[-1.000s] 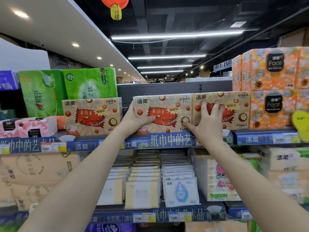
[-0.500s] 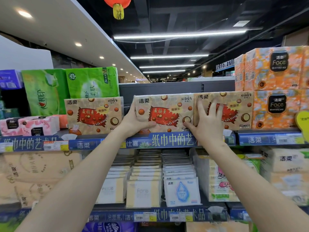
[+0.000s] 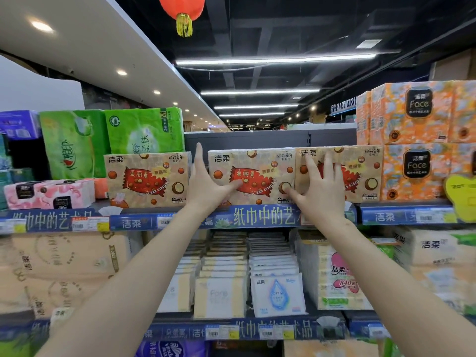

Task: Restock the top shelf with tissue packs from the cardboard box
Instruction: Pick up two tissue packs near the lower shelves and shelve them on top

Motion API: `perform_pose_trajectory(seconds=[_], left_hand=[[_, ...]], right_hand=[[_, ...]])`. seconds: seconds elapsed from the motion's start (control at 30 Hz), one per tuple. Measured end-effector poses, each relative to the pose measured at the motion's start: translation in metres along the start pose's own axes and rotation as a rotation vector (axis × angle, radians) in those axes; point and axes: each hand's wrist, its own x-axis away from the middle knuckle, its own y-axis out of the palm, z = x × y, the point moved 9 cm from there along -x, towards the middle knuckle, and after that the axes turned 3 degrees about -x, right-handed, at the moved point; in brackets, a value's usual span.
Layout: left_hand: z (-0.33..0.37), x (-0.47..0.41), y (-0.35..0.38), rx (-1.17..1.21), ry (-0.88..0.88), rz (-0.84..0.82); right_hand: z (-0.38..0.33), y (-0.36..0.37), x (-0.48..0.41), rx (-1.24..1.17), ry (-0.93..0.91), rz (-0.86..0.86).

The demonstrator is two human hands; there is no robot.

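Three beige tissue packs with a red candy picture stand in a row on the top shelf [image 3: 257, 218]. The middle pack [image 3: 257, 161] rests on the shelf between the left pack [image 3: 146, 179] and the right pack [image 3: 360, 173]. My left hand [image 3: 206, 184] is at the middle pack's left edge, fingers straight up in the gap, thumb across its front. My right hand [image 3: 319, 186] is spread flat in front of the seam between the middle and right packs. Neither hand grips a pack. The cardboard box is out of view.
Green packs [image 3: 144, 130] stand behind the left pack, pink packs [image 3: 49, 193] further left. Orange packs [image 3: 417, 140] are stacked at the right, with a yellow tag [image 3: 461, 197] on the shelf edge. Small tissue packs [image 3: 221, 295] fill the lower shelf. A red lantern [image 3: 181, 9] hangs overhead.
My left hand has let go of the middle pack's left edge and its fingers now point up. My right hand has spread flatter. The pack stays on the shelf.
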Motion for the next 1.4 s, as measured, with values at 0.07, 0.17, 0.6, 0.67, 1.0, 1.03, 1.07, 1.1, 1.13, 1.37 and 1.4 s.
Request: perform_pose_trajectory(seconds=[0.07, 0.17, 0.6, 0.67, 1.0, 1.03, 1.07, 1.1, 1.13, 1.37, 1.4], left_hand=[[0.033, 0.007, -0.010, -0.229, 0.217, 0.165], [0.078, 0.010, 0.012, -0.644, 0.449, 0.121], [0.092, 0.000, 0.054, -0.944, 0.333, -0.161], [0.094, 0.001, 0.053, -0.950, 0.325, -0.193], [0.133, 0.040, 0.048, -0.984, 0.363, -0.125], [0.137, 0.048, 0.051, -1.001, 0.393, -0.128], [0.140, 0.056, 0.054, -1.008, 0.418, -0.125], [0.147, 0.063, 0.055, -1.012, 0.432, -0.119], [0.149, 0.069, 0.057, -1.014, 0.427, -0.131], [0.201, 0.120, 0.031, -1.061, 0.454, -0.160], [0.209, 0.126, 0.023, -1.051, 0.450, -0.144]], right_hand=[[-0.001, -0.013, -0.007, -0.011, -0.027, 0.035], [0.011, -0.025, -0.028, 0.017, -0.006, -0.022], [0.042, -0.017, -0.040, 0.076, -0.034, -0.267], [0.043, -0.017, -0.040, 0.070, -0.019, -0.309], [0.038, -0.055, -0.037, 0.146, -0.142, -0.304], [0.035, -0.057, -0.032, 0.139, -0.161, -0.331], [0.033, -0.057, -0.026, 0.133, -0.172, -0.353], [0.031, -0.062, -0.021, 0.118, -0.177, -0.364], [0.028, -0.064, -0.015, 0.088, -0.180, -0.383], [0.002, -0.130, 0.030, 0.056, -0.175, -0.438], [0.000, -0.143, 0.036, 0.046, -0.165, -0.431]])
